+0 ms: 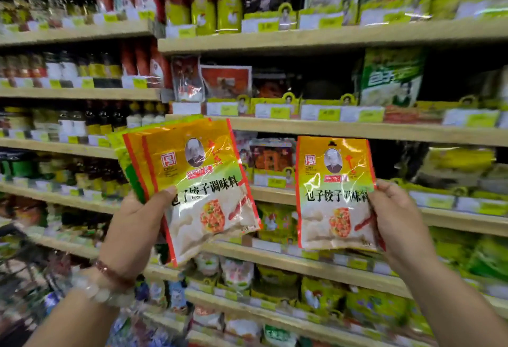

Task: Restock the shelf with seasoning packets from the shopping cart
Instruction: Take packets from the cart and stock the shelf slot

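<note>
Left hand at 8 o'clock grasping a fanned stack of packets, rear ones mostly hidden, right hand at 4 o'clock pinching one packet, blurred shelves behind, cart cut off at 9 o'clock.

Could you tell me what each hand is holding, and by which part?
Left hand: packet stack, lower left edge. Right hand: one packet, lower right edge.

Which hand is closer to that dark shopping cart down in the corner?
Left. The left hand, gripping a fan of packets, is just above and right of the cart. The right hand, holding a single packet, is far across the frame.
</note>
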